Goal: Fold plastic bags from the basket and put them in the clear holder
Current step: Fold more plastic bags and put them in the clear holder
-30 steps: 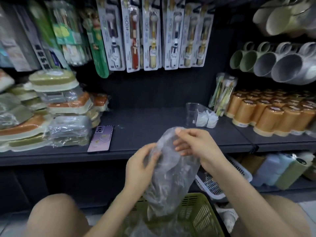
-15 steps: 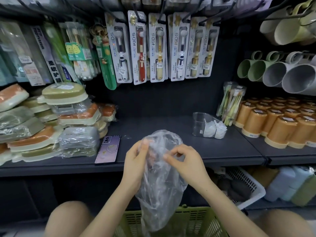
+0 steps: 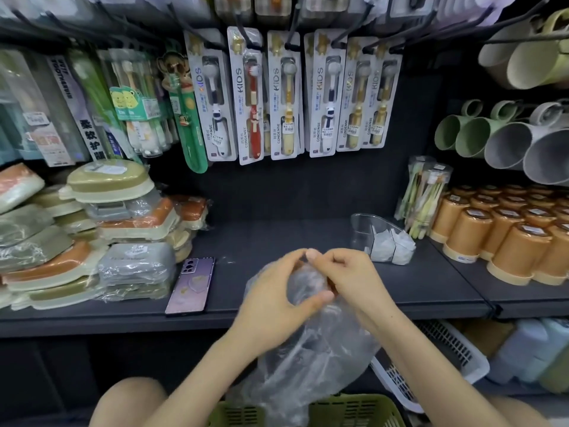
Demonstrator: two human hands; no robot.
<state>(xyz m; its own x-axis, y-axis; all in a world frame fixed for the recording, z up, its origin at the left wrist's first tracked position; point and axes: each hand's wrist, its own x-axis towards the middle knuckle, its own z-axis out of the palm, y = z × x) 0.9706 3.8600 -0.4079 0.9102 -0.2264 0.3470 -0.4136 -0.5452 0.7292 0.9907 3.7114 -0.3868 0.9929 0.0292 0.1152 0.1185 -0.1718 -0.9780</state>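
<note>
Both hands are at the top of a clear plastic bag [image 3: 311,359], held up in front of the dark shelf [image 3: 277,238]. The left hand [image 3: 274,303] curls round it and the right hand [image 3: 351,282] pinches its upper edge, fingertips nearly meeting. The bag hangs down into the green basket [image 3: 357,409]. To the right, the clear holder [image 3: 361,229] stands on the shelf with folded bags [image 3: 392,246] in it.

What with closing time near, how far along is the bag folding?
Done: a few folded bags sit in the clear holder. In hand: the left hand and right hand pinch one unfolded plastic bag above the green basket. Left: folding and stowing it; the basket's contents are hidden.
</note>
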